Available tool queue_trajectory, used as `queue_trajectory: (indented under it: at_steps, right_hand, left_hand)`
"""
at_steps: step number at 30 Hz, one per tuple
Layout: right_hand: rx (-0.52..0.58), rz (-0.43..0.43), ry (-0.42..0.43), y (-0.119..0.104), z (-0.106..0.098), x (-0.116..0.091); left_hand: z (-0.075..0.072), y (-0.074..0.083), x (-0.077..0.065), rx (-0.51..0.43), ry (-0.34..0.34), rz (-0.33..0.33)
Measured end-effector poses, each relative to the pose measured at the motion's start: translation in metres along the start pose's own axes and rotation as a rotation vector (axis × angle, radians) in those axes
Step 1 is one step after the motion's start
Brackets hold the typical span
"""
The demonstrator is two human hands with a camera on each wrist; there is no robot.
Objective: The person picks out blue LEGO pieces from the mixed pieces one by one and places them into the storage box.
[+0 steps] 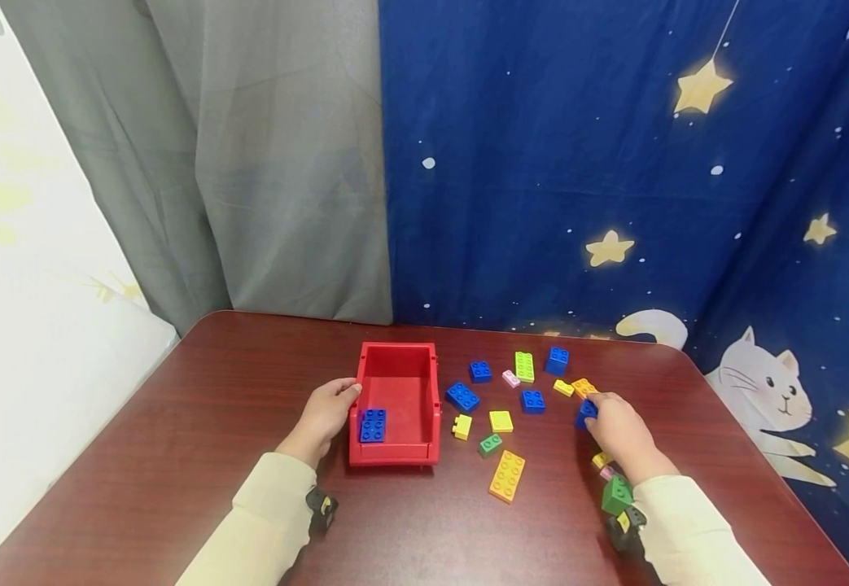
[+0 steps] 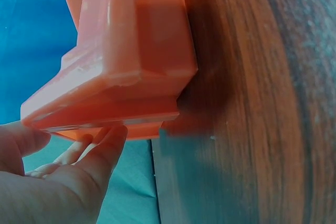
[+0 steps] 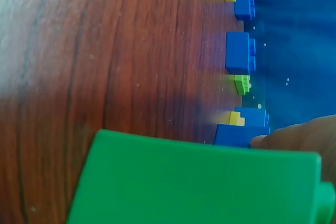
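A red box [image 1: 396, 456], open at the top, stands on the table with a blue brick [image 1: 374, 426] inside at its near left. My left hand [image 1: 327, 413] grips the box's left side, thumb at the rim; the left wrist view shows the fingers [image 2: 107, 153] against the red wall. Over on the right, my right hand [image 1: 620, 430] pinches another blue brick [image 1: 585, 414], close to an orange brick [image 1: 583, 387]. Much of that blue brick is hidden by the fingers. A green brick [image 3: 199, 182] fills the foreground of the right wrist view, beside the right wrist.
Several loose bricks lie between the box and my right hand, among them a yellow-orange brick [image 1: 507, 476], a small green brick [image 1: 491, 444] and a lime brick [image 1: 524, 366]. A taller blue brick [image 1: 557, 360] stands near the table's back edge, before the curtain [image 1: 512, 203].
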State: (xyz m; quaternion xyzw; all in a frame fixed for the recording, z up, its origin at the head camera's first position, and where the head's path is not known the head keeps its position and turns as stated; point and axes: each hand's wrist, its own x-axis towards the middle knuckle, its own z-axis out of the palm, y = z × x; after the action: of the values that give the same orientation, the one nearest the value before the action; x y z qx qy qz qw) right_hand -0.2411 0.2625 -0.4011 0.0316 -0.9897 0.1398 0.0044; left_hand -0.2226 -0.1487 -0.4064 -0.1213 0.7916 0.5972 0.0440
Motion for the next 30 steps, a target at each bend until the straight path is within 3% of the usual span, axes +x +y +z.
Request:
queue_trajectory:
  at_steps: [16,30]
  right_hand:
    - [0.025,0.016,-0.002,0.001,0.004,0.001]
    - [0.067,-0.062,0.103,-0.016,-0.010,-0.005]
  left_hand:
    - [0.000,0.000,-0.001,0.006,-0.008,-0.018]
    - [-0.001,0.002,-0.003,0.021,-0.013,-0.008]
